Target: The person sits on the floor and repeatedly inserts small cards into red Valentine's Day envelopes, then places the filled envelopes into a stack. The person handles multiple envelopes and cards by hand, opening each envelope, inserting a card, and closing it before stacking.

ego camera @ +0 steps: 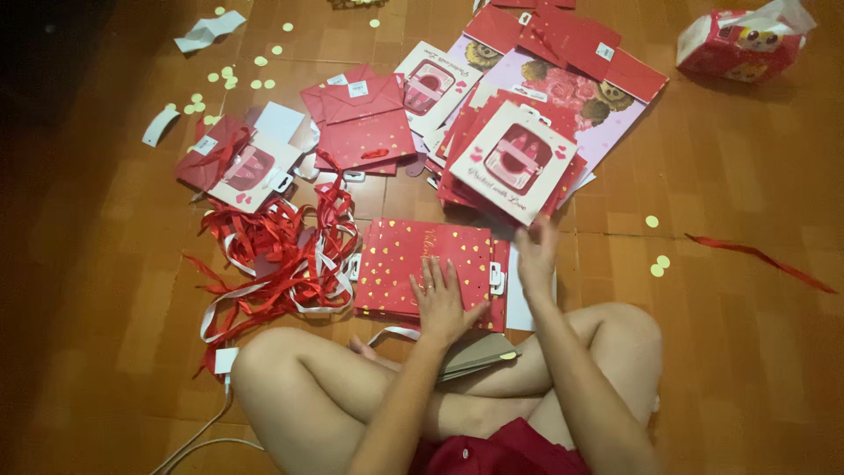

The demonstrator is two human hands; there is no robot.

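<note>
Fingers (437,280) press red bag (422,264) beside tangled ribbons (277,255).

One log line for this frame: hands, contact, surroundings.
left hand: flat on red gift bag | right hand: at bag's right edge | red ribbons: left of bag

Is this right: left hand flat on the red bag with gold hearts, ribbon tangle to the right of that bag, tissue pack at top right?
Not quite. The head view shows the red-and-white ribbon tangle to the left of the red bag with gold hearts, not the right. The rest holds: the left hand lies flat on that bag, and the tissue pack sits at top right.
</note>
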